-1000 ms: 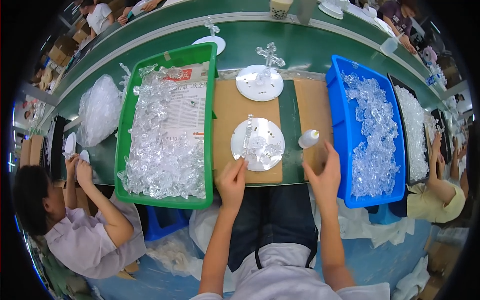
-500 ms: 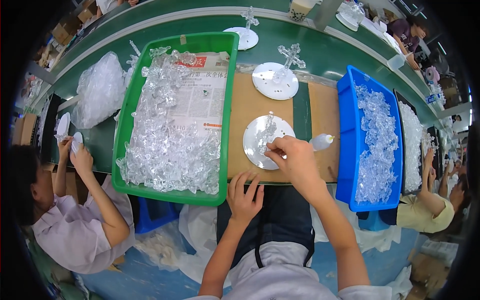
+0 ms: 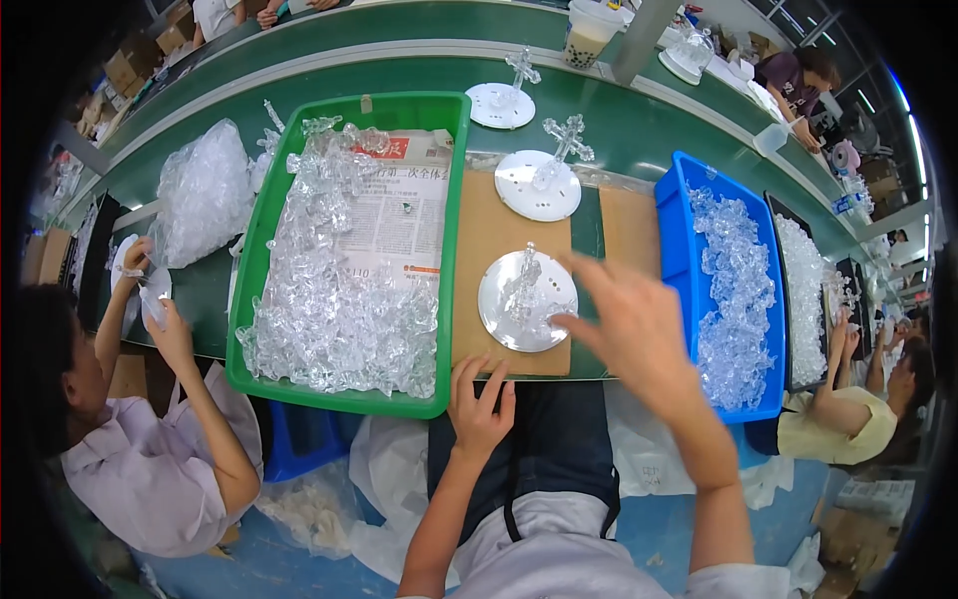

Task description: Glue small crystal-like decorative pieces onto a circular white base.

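Observation:
A white round disc (image 3: 519, 302) carrying a clear plastic figure lies on the brown cardboard sheet (image 3: 481, 225) in front of me. My right hand (image 3: 629, 324) hovers just right of the disc with fingers spread, its fingertips at the disc's right rim, holding nothing. My left hand (image 3: 479, 407) rests at the table's near edge below the disc, fingers apart and empty. A second white disc (image 3: 539, 185) with an upright clear cross-shaped figure stands farther back on the cardboard.
A green tray (image 3: 257, 235) lined with newspaper holds several clear plastic pieces at my left. A blue bin (image 3: 675, 235) of clear pieces stands at my right. Another disc with a figure (image 3: 501, 103) sits on the green belt. Seated workers flank me on both sides.
My right hand has moved from on top of the disc to its right side and opened. The left hand stays at the table edge. The view has shifted slightly.

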`<state>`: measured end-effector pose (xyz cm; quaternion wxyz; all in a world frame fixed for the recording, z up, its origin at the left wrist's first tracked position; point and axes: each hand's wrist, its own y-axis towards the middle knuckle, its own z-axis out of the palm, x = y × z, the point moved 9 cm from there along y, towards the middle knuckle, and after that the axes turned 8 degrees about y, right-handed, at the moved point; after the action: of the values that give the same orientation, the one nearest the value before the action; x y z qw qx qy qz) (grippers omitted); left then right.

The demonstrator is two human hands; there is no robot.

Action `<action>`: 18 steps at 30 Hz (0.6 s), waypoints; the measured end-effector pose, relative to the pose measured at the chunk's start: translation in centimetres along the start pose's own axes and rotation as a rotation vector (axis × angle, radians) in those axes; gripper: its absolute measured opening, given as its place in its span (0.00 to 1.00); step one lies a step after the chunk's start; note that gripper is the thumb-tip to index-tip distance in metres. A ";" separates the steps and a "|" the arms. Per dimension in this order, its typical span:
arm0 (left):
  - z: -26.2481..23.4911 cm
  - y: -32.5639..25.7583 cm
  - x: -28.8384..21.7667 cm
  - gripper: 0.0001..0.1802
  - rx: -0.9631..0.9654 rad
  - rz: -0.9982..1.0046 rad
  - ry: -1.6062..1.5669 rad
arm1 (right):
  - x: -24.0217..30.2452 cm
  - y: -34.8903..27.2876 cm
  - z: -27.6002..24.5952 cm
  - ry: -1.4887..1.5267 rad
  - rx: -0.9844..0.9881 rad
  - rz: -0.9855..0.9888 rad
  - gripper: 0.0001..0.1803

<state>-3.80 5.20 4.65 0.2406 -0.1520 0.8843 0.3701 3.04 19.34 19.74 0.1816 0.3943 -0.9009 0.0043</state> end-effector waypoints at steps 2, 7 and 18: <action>0.0 0.5 -0.1 0.13 -0.007 0.021 -0.036 | 2.8 1.8 -2.5 -0.109 -0.195 -0.402 0.17; 1.3 1.2 0.9 0.14 -0.050 0.015 -0.088 | 2.5 3.4 4.7 -0.393 0.419 -0.828 0.13; 2.9 0.8 1.0 0.21 -0.102 0.100 0.316 | -19.3 20.1 -17.3 -0.178 -0.027 -0.177 0.12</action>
<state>-4.03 7.79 2.79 0.0720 -0.1761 0.8976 0.3976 6.36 49.48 32.23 0.1060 0.4688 -0.8750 -0.0586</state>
